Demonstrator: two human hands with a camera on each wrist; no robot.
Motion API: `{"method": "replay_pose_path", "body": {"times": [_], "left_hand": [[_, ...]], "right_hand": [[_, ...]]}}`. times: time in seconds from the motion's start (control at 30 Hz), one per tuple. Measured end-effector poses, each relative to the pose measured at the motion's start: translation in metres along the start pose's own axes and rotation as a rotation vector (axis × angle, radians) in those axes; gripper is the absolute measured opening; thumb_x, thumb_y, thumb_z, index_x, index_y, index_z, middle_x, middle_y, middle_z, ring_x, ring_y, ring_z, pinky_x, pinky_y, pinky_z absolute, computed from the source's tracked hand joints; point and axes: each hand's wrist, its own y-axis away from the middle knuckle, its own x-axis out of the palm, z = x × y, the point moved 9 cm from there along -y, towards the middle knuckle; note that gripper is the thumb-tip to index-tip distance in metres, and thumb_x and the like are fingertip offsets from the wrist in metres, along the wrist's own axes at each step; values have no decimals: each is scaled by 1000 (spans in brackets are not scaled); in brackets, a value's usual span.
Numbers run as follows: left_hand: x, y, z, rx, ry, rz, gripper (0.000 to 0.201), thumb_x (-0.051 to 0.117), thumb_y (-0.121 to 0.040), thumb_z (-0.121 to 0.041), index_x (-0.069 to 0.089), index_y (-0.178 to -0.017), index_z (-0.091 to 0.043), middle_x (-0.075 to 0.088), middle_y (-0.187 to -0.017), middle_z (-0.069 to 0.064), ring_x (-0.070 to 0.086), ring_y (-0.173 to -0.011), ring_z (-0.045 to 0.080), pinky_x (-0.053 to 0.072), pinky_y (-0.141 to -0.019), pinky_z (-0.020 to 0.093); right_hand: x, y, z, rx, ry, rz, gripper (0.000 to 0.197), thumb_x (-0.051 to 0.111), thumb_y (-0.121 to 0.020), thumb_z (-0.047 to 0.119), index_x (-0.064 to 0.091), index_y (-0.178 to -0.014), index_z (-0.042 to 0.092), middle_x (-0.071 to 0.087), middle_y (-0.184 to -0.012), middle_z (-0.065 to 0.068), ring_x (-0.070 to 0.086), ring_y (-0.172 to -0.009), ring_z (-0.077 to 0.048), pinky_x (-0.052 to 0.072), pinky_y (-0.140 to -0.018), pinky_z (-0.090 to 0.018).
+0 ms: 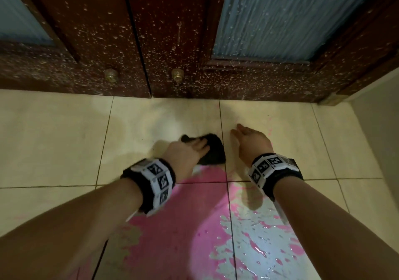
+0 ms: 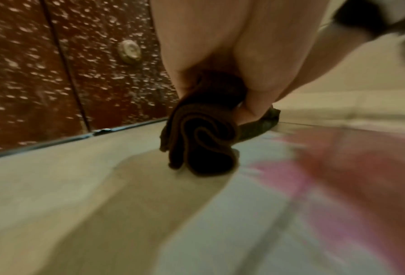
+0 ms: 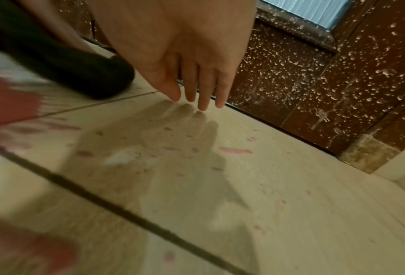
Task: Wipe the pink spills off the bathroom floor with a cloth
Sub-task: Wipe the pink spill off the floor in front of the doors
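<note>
A dark cloth (image 1: pixel 208 152) is being gripped in the curled fingers of the left hand (image 1: pixel 185 152) and pressed to the floor (image 1: pixel 54 141) at the far edge of the big pink spill (image 1: pixel 185 219), which is lying mostly behind both wrists, so most of the wiping is judged left. The right hand (image 1: pixel 251 138) is being held flat, fingers straight, holding nothing, over small pink specks (image 3: pixel 235 151).

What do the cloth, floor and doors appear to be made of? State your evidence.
Cloth: soft dark fabric, seemingly towelling; it rolls in folds. Floor: glossy cream tiles, likely ceramic, with grout lines and reflections. Doors: dark reddish wood, apparently varnished, with ribbed bluish panels.
</note>
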Motion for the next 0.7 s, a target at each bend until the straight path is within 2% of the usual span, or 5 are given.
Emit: {"method": "replay_pose_path", "body": {"times": [0.2,0.3,0.37,0.53,0.7], "left_hand": [[6,8,-4,100,351,-6,62,51,-94,-14,24,-149,-25,20,-155,-10,27,-138,5,18,-103,9],[-13,22,41,-44,852,-138,42,64,-88,-17,57,-130,-20,46,-138,-12,43,-122,-1,27,-99,6],[-15,32,88,-246,903,-293,32,54,-93,-5,64,-121,-17,51,-138,-2,46,-127,9,29,-105,15],[36,37,124,-380,453,70,76,54,-94,-14,5,-151,-19,-9,-158,0,-5,-146,12,5,-115,22],[40,34,124,-341,339,227,110,75,-79,-29,-7,-151,-16,-21,-156,3,-13,-145,17,6,-116,28]], "right_hand": [[-6,16,33,-151,-104,-114,66,57,-86,5,32,-146,17,24,-155,-7,36,-135,-23,37,-106,-32],[-6,33,76,-435,-177,-232,70,82,-55,7,61,-122,6,62,-122,-18,65,-100,-35,57,-74,-45],[3,41,99,-568,-92,-224,68,82,-59,20,61,-123,10,63,-120,-16,65,-99,-36,55,-79,-48],[10,37,113,-578,94,-66,64,52,-92,35,22,-148,32,20,-155,-8,31,-135,-29,29,-109,-45],[17,40,127,-643,170,-94,46,74,-73,33,64,-117,21,60,-113,-19,63,-84,-35,54,-59,-43]]}}
